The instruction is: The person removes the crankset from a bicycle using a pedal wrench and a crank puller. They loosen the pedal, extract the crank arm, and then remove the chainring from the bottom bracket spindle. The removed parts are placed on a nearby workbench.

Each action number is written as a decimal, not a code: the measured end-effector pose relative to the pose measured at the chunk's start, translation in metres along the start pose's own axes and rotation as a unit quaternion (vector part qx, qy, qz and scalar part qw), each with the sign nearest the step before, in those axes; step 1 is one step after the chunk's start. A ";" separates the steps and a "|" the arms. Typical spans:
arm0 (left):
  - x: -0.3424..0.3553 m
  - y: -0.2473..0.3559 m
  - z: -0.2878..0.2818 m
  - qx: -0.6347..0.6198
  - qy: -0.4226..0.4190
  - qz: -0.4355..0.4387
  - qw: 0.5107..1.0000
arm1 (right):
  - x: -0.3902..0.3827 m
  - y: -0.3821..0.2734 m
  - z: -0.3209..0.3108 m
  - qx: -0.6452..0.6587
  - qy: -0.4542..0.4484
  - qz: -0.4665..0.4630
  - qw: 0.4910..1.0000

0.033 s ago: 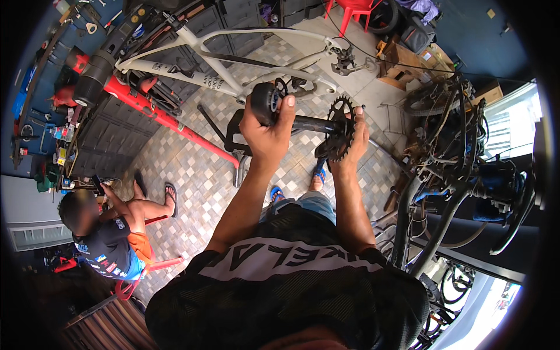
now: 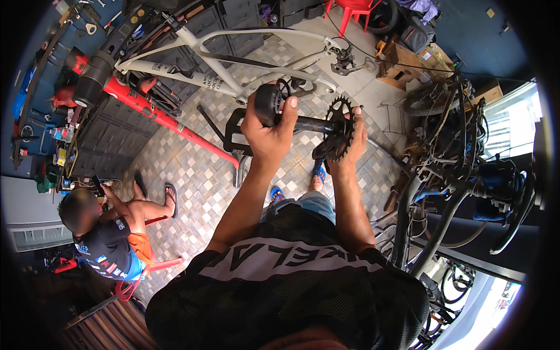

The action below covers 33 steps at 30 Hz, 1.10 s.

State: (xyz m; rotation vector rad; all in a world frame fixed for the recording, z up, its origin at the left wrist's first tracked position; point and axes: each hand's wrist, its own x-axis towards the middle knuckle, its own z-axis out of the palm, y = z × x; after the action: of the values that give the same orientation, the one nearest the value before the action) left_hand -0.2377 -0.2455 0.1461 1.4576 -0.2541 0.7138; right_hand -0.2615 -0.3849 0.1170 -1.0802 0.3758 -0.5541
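Note:
In front of my body I hold a black crankset level between both hands. My right hand (image 2: 354,143) is closed around its toothed chainring (image 2: 339,137), thumb on the far edge. A dark spindle (image 2: 315,123) runs from the chainring toward my left hand (image 2: 268,140). That hand is wrapped round a thick black round piece (image 2: 266,104) at the spindle's other end; my fingers hide part of how they meet. Just beyond my hands, a pale bicycle frame (image 2: 198,46) hangs from a red repair stand (image 2: 169,122).
A seated person (image 2: 111,233) holds a phone at the left. Tools hang on the left wall (image 2: 35,116). On the right stand a dark bicycle frame (image 2: 420,204) and cardboard boxes (image 2: 402,64). A red chair (image 2: 350,11) is at the back, over the tiled floor (image 2: 198,186).
My left hand and the round black piece have shifted very slightly to the right. My right hand's grip on the chainring looks the same.

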 end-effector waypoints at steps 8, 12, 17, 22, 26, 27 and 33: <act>0.007 0.000 0.010 0.045 -0.046 0.047 0.997 | 0.005 0.019 0.005 0.158 0.035 0.149 0.976; 0.007 0.000 0.013 0.086 -0.036 0.081 0.992 | -0.001 0.020 0.011 0.152 0.049 0.168 0.973; 0.012 -0.005 0.008 0.099 -0.030 0.101 0.989 | 0.000 0.034 0.002 0.107 -0.012 0.105 0.989; 0.007 0.002 0.012 0.034 -0.025 0.049 0.998 | -0.006 0.031 0.013 0.146 0.015 0.125 0.981; 0.012 -0.003 0.019 0.089 -0.017 0.124 0.988 | -0.007 0.029 0.013 0.160 -0.006 0.144 0.977; 0.013 -0.006 0.018 0.114 -0.018 0.153 0.981 | -0.006 0.031 0.011 0.162 -0.001 0.142 0.977; 0.014 -0.001 0.020 0.054 -0.017 0.131 0.990 | 0.001 0.039 0.006 0.213 0.008 0.175 0.961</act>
State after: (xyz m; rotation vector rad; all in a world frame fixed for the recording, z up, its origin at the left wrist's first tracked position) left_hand -0.2213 -0.2604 0.1559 1.5566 -0.4446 0.9281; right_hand -0.2479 -0.3669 0.0841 -0.5766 0.4280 -0.3062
